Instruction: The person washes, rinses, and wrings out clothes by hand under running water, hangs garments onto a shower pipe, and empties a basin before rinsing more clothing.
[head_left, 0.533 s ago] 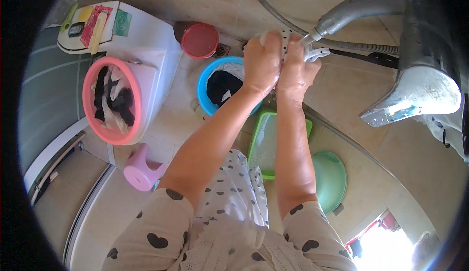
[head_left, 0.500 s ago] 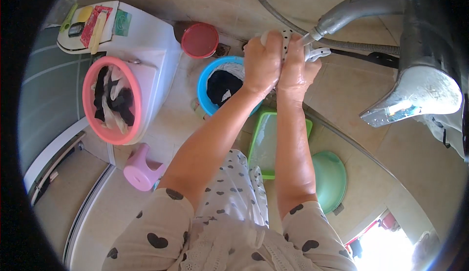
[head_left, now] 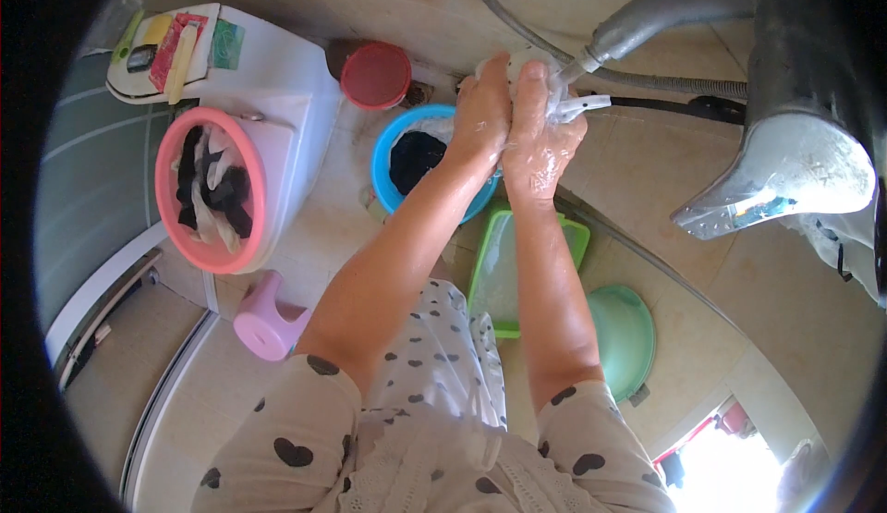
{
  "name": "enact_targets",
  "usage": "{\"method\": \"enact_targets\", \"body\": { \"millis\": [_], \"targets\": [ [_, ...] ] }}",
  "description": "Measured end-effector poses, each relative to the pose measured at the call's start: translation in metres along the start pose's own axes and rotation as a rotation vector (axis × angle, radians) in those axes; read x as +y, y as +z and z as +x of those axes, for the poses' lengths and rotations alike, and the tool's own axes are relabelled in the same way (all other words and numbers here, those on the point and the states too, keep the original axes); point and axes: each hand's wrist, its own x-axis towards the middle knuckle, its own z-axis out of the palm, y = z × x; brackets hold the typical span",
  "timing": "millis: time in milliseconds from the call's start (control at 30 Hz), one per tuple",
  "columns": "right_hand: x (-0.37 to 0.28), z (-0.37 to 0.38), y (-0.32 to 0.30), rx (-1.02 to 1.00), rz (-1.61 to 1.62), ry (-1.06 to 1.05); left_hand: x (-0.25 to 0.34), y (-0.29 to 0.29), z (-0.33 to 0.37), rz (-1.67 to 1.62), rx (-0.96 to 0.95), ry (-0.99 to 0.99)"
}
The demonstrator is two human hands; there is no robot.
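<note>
Nearest me is my own spotted top (head_left: 434,421), both forearms running out from it toward the far wall. Between my arms on the floor lies a green tray (head_left: 504,268), and to its right a round green lid (head_left: 624,337). To my near left stands a pink stool (head_left: 263,314).

Farther out on the left, a pink basin (head_left: 171,226) sits on a white machine (head_left: 296,79), with black and white clothes piled in it. Beyond the tray, right under my wrists, is a blue basin (head_left: 383,171) holding dark laundry. A red tub (head_left: 376,76) stands just beyond that one, against the wall.

My left hand (head_left: 482,116) and right hand (head_left: 540,139) are pressed side by side over the blue basin's far rim. Both are wet. Their fingers are curled tight around a white cloth (head_left: 559,97), which is bunched between them. Only small bits of it show, above my knuckles and poking out at the right of my right hand. The cloth sits just under the end of the grey spout (head_left: 665,9), touching or nearly touching it; I cannot tell which. A grey hose (head_left: 504,14) curves along the wall behind my hands.
</note>
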Motion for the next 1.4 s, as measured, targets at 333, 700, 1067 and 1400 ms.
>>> {"method": "enact_targets", "body": {
  "millis": [333,700,1067,1400],
  "targets": [
    [0.023,0.006,-0.01,0.101,0.096,0.202,-0.007,0.004,-0.003,0.097,0.101,0.173],
    [0.005,0.004,-0.035,-0.398,0.565,0.364,0.009,-0.013,-0.026,-0.4,-0.18,0.029],
    [0.013,0.006,-0.049,-0.367,0.439,0.43,0.008,-0.019,-0.027,-0.621,-0.232,-0.208],
    [0.035,0.032,-0.062,-0.39,0.059,0.08,0.007,-0.043,-0.018,-0.345,-0.458,-0.382]
  ]
}}
